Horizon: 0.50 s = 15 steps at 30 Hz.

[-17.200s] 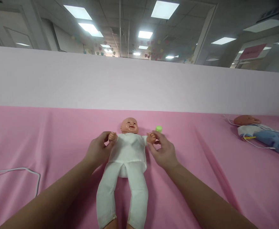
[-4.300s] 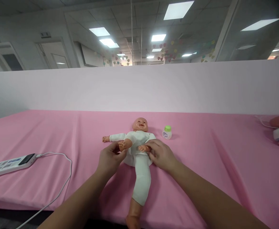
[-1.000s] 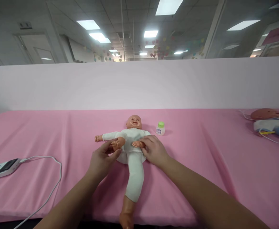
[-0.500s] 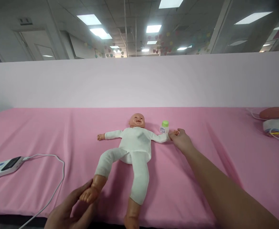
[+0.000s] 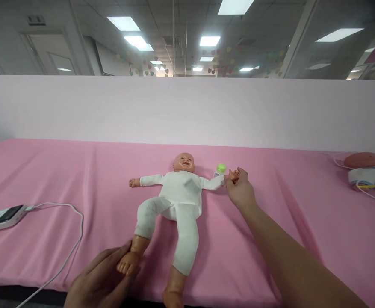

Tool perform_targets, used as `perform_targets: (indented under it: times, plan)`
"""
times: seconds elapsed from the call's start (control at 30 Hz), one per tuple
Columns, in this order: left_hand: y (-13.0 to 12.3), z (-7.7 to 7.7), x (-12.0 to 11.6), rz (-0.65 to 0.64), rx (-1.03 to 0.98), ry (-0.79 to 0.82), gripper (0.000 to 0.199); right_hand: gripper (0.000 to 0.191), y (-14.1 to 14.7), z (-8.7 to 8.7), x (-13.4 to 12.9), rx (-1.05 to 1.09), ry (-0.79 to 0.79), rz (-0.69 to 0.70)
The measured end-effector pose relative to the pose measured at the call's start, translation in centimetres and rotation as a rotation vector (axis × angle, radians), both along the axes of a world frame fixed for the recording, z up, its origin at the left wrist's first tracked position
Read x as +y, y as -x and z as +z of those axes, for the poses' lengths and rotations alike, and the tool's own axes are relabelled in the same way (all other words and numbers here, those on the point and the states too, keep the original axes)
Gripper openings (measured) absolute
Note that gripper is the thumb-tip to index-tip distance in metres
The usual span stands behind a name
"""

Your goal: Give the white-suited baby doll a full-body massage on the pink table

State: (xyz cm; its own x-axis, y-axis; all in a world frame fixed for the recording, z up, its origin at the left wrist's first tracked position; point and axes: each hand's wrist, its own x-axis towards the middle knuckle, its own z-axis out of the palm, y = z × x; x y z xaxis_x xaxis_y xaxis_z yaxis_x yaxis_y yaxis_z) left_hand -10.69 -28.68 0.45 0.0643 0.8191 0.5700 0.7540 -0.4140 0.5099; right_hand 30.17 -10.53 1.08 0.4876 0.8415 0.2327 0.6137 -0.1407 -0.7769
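A baby doll (image 5: 184, 188) with a white cloth body lies on its back on the pink sheet (image 5: 245, 248), its head toward the wall. My left hand (image 5: 102, 273) is wrapped round the doll's foot at the left, with the thumb below and the fingers behind the ankle. The leg on that side is bent at the knee and raised a little. At the right, my right hand (image 5: 240, 188) pinches the doll's small hand between thumb and fingers, the arm stretched out sideways. Just behind that arm stands a small bottle with a green cap (image 5: 221, 168), partly hidden.
A white handheld device (image 5: 4, 217) with a dark screen lies at the left, its white cable (image 5: 81, 226) running over the near edge. At the far right lies another doll (image 5: 367, 167) with tubing. A white wall panel (image 5: 174, 111) with glass above borders the back.
My left hand and the doll's held foot have shifted slightly right and inward, the knee bending a bit more. The doll's held hand has lifted slightly with my right hand. The view has tilted a little.
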Motion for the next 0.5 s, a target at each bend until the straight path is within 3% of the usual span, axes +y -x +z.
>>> perform_targets:
  times: [0.13,0.23,0.4,0.5]
  plan:
    - [-2.2,2.5,2.2,0.009,-0.122,0.065,0.034,0.077,3.9,1.0,-2.0,-0.045,-0.227,0.16]
    - [-4.0,3.7,4.8,0.024,-0.176,0.077,0.038,0.075,6.3,0.6,-2.9,-0.158,-0.336,0.31]
    - [-6.0,3.3,8.6,-0.066,-0.172,0.069,0.04,0.042,8.5,-0.7,-3.1,-0.589,-0.452,0.508]
    - [-6.2,2.4,9.5,-0.087,-0.145,0.067,0.042,0.032,8.9,-1.0,-3.0,-0.695,-0.495,0.617]
